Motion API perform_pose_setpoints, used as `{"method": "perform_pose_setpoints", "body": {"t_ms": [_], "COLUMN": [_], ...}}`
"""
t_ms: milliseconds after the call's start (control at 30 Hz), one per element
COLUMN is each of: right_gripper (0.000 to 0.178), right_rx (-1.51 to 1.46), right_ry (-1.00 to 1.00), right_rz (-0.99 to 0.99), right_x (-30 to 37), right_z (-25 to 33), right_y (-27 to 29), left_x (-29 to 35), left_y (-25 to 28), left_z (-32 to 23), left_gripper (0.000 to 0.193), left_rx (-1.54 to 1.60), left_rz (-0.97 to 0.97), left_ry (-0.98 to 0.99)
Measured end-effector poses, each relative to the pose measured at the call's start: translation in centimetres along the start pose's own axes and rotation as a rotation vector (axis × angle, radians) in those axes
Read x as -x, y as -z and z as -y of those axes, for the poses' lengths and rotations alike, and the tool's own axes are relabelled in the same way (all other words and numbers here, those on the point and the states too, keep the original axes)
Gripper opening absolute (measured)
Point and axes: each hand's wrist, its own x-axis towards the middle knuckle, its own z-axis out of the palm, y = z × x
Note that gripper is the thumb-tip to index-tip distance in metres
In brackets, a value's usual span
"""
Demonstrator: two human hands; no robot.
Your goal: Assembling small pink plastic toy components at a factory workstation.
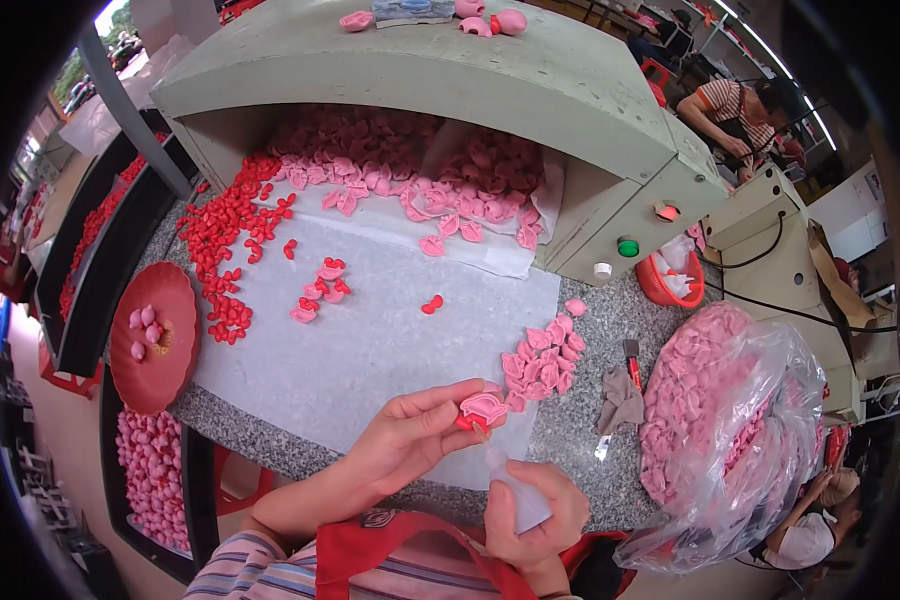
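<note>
Between the fingertips of my left hand (417, 430) is a small pink shell-shaped piece (483, 406) with a red part at its underside. My right hand (548, 512) is wrapped round a translucent squeeze bottle (530, 505), whose narrow nozzle points up at the red part, touching or very near it. Just beyond my hands, a loose group of pink shell pieces (538, 365) lies on the white sheet (390, 350). A lone red double-lobed piece (432, 304) rests farther up the sheet, and pink pieces with red parts (319, 290) lie left of it.
A grey-green machine housing (420, 70) arches over heaped pink pieces. Many red pieces (215, 240) spread at left beside a red dish (155, 385). On the right are a brush (632, 362), a grey rag (622, 402), a plastic bag of pink pieces (705, 420) and a red basket (670, 280). Co-workers sit beyond.
</note>
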Motion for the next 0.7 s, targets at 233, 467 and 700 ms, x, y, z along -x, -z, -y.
{"method": "perform_pose_setpoints", "body": {"t_ms": [233, 467, 700], "right_gripper": [0.029, 0.028, 0.024], "right_rx": [0.002, -0.003, 0.017], "right_ry": [0.004, -0.001, -0.034], "right_rz": [-0.001, -0.004, 0.030], "right_x": [-0.06, -0.07, -0.13], "right_z": [0.01, 0.13, 0.57], "right_y": [0.17, 0.40, 0.43], "left_x": [0.00, -0.08, 0.07], "left_y": [-0.19, -0.23, -0.36], "left_z": [-0.07, 0.00, -0.01], "left_gripper": [0.043, 0.043, 0.042], "left_rx": [-0.004, -0.014, -0.024], "left_rz": [-0.003, -0.007, -0.005], "left_ry": [0.025, 0.048, 0.040]}}
